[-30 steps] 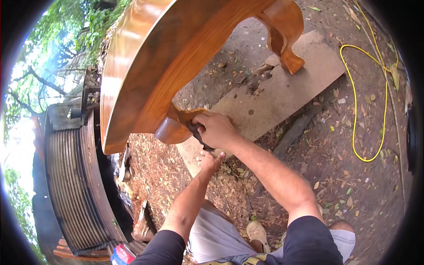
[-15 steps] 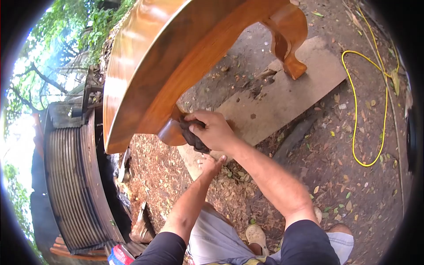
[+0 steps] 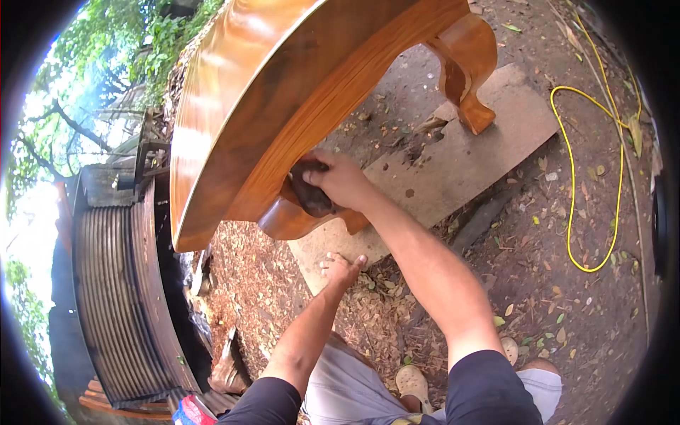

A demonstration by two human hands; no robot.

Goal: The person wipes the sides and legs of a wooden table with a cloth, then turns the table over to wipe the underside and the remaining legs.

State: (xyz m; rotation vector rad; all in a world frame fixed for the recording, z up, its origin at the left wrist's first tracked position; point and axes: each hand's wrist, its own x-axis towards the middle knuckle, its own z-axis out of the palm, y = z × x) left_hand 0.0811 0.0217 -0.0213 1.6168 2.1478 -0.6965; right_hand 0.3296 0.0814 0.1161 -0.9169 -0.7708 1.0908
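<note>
Since the earlier frame, the right hand [image 3: 346, 183] and the dark cloth [image 3: 312, 195] have shifted up the near leg [image 3: 289, 219] toward the underside of the glossy wooden furniture piece [image 3: 276, 113], exposing the leg's foot and widening the gap to the left hand [image 3: 343, 270]. Right grip: fingers bunched around the cloth, which bears on the upper inner part of the leg. Left grip: holding nothing visible, thumb spread from partly bent fingers, located at the near edge of a flat brown board [image 3: 460, 159]; contact with that edge cannot be confirmed. Furniture piece: situated ahead of the person, its far leg [image 3: 471, 67] standing on the board. Surroundings: a yellow cord [image 3: 571, 198] lies looped on leaf-littered ground [image 3: 510, 283] to the right; a corrugated sheet [image 3: 110, 297] is noted at left.
</note>
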